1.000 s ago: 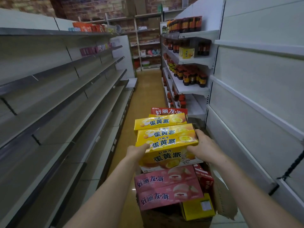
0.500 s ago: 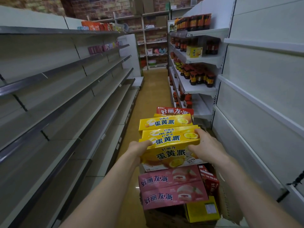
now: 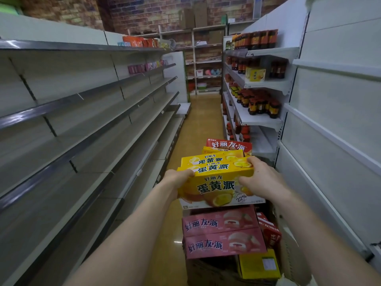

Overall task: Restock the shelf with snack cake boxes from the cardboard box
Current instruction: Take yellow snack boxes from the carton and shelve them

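Head view: left hand (image 3: 179,176) and right hand (image 3: 260,178) are gripping a yellow box (image 3: 215,185) at its ends, holding it above the carton (image 3: 208,271). Left shelves (image 3: 86,129) are looking bare nearby; restocking is barely starting, with pink boxes (image 3: 223,234) waiting.

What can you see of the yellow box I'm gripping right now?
The yellow box is a long printed carton, seemingly cardboard, closed, with dark blue Chinese lettering, pictured cakes and a "22%" badge. It is held roughly level, front face toward the camera, above the pink boxes. The left hand grips its left end, the right hand its right end.
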Available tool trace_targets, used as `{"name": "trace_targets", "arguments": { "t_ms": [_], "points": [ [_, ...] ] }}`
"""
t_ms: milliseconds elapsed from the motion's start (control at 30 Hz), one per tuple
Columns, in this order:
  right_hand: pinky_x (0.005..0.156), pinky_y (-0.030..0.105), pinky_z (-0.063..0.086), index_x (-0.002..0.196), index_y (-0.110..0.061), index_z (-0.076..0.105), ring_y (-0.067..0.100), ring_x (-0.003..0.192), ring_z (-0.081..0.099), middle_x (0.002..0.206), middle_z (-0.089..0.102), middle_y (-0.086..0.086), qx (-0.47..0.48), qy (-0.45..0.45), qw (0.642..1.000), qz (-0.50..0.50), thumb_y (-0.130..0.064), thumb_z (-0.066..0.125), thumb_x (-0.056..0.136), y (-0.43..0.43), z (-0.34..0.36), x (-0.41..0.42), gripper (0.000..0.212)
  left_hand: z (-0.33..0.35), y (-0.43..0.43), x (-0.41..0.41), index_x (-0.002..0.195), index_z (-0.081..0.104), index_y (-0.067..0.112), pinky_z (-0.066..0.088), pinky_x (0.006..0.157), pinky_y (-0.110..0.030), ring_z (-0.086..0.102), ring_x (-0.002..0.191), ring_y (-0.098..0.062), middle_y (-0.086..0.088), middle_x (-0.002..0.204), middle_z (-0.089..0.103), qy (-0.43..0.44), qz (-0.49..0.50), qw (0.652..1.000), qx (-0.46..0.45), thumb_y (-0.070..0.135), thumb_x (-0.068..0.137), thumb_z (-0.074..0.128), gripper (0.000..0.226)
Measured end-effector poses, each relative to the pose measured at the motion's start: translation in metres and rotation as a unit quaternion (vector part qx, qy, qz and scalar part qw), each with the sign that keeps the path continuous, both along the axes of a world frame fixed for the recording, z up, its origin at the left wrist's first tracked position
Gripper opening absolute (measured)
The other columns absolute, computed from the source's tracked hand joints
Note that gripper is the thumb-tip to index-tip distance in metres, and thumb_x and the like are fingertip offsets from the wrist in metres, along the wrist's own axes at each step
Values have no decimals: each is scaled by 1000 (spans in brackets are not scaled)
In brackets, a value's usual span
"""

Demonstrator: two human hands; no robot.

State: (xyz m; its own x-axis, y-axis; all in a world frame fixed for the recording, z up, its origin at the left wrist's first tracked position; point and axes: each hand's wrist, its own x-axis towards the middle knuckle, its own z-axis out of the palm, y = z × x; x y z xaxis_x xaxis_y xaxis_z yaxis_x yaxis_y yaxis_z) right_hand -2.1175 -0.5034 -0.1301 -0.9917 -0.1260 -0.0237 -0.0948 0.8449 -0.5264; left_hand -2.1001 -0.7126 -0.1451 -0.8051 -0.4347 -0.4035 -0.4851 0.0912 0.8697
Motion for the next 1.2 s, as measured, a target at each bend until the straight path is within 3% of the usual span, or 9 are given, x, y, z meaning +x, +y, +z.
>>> {"name": "trace_targets", "arguments": {
  "t_ms": [233,333,533,633,767,1033,1200],
  "points": [
    [91,42,50,147,-26,29,21,95,66,114,66,0,32,2,999,-7,-38,60,90,10,-3,7,66,-10,9,8,106,55,6,44,56,-28,55,69,-18,-5,84,59,-5,-7,1000,22,21,90,66,25],
    [91,43,50,146,-25,30,23,99,65,117,65,1,38,2,999,-16,-39,60,89,11,-5,7,66,-11,11,9,102,54,7,44,57,-29,55,69,-17,-4,83,59,-6,-9,1000,24,21,90,65,22],
    [86,43,53,143,-30,33,23,97,64,114,64,-1,56,9,998,-32,-43,58,89,16,-4,7,61,-14,10,8,89,50,12,48,78,-38,56,85,-22,-4,89,58,-13,-18,999,24,25,88,67,21],
    [84,39,52,143,-31,34,24,100,61,117,63,0,66,12,997,-32,-43,56,91,17,1,6,58,-13,8,8,105,51,11,50,77,-37,57,86,-23,-6,93,58,-18,-19,999,20,29,88,67,30],
    [83,37,52,139,-32,40,23,98,62,110,65,0,87,31,995,-32,-45,53,92,16,9,4,51,-8,5,7,115,49,10,45,61,-33,58,83,-22,-8,100,60,-24,-22,999,13,34,88,66,40],
    [78,35,52,139,-32,39,22,95,61,108,64,-1,104,45,993,-29,-45,53,92,9,19,-1,51,-9,1,2,110,49,11,45,79,-38,58,101,-27,-10,110,60,-12,-4,1000,16,36,89,65,37],
    [78,36,50,137,-33,41,26,100,59,113,62,2,89,88,992,-37,-41,53,91,8,30,-3,48,-10,-11,0,125,53,9,48,76,-36,57,99,-25,-12,116,60,48,37,997,51,46,80,72,61]
  ]
}}
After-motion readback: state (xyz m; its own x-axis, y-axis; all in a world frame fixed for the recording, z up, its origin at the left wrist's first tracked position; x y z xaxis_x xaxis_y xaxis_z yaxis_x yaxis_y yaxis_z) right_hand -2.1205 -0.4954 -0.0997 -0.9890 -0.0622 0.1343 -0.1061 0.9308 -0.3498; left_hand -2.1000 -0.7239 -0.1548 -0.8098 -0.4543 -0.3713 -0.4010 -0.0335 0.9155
